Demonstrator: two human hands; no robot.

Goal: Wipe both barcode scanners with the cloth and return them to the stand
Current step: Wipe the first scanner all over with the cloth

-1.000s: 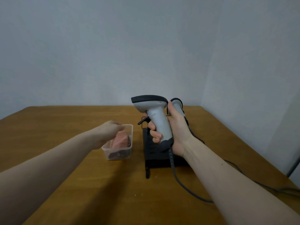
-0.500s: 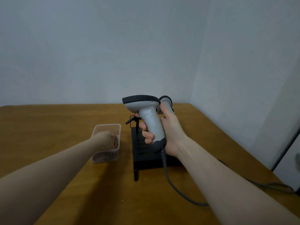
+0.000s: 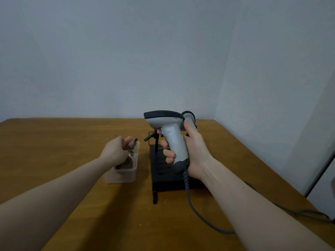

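R hand (image 3: 194,151) wraps the handle of the first scanner (image 3: 169,131), fingers curled round the front, thumb up along the back near the head, held upright above the stand (image 3: 168,171). Looks like a light hard plastic shell, stiff, smooth grey handle so prob a bit slick; the handle is the right place to hold, leaves head and window free for wiping. Its cord (image 3: 192,205) trails off the butt across the table (image 3: 54,142) to the right, so it'll tug a little when turned, keep slack. Second scanner (image 3: 189,117) sits behind the first, w/ only its head showing past the thumb; seems docked on the stand but the contact is hidden. L hand (image 3: 116,151) is over the clear plastic tub (image 3: 126,175), just left of the stand, fingers pinching a bunched bit of the cloth (image 3: 132,144), brownish-pink, rest hanging down into the tub. Cloth is soft, limp, near weightless, will drape and bunch; a pinch is enough to lift it, but for wiping better spread over fingertips so it backs flat against the shell. Tub is light, could shift if the cloth snags on the rim. No wiping yet by the look of it.
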